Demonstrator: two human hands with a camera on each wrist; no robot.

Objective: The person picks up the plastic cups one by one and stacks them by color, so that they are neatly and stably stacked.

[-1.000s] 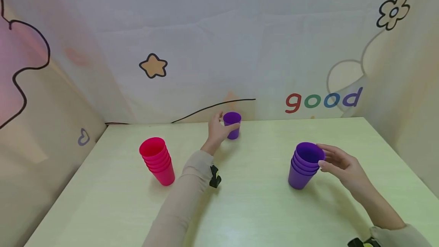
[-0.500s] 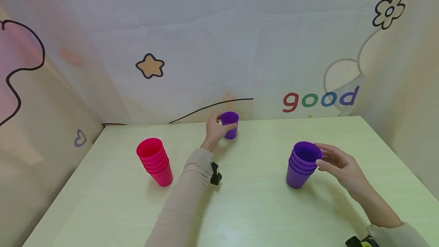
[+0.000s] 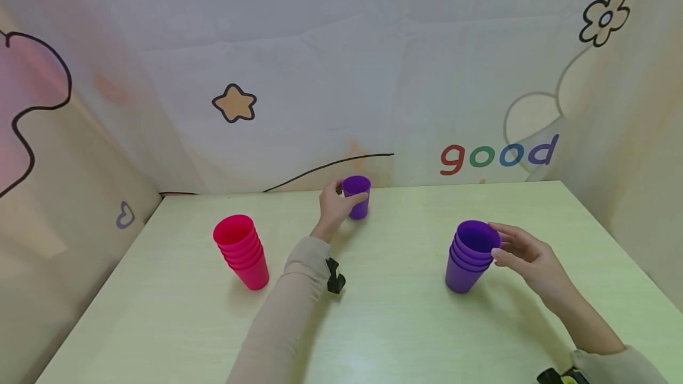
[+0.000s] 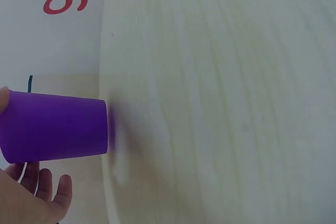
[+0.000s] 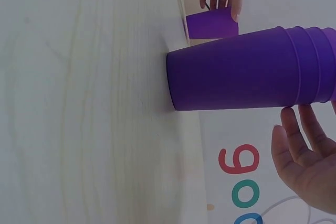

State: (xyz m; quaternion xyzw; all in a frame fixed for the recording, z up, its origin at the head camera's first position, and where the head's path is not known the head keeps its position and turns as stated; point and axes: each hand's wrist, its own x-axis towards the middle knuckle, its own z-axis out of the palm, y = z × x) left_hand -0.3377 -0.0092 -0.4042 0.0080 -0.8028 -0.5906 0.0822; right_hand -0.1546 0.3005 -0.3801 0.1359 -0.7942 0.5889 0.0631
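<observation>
In the head view a single purple cup point(image 3: 361, 211) stands upright near the table's back edge. My left hand point(image 3: 332, 211) pinches it from the left, thumb across the near side and fingers behind. The left wrist view shows this cup point(image 4: 58, 127) with its base close at the tabletop and several fingers beyond it. To the right, a stack of nested purple cups point(image 3: 463, 274) stands mouth up. My right hand point(image 3: 533, 262) holds that stack at its upper rim, thumb in front and fingers on the far side. In the right wrist view part of the thumb is out of frame.
A stack of nested red cups point(image 3: 253, 270) stands on the left of the pale wooden table point(image 3: 384, 313). Behind the table hangs a printed backdrop point(image 3: 320, 88) with a star and the word "good". Similar cloth closes off both sides.
My left fingers have closed in on the single purple cup, which has shifted very slightly toward me. My right hand and its stack stay in place. The head view has turned a little.
</observation>
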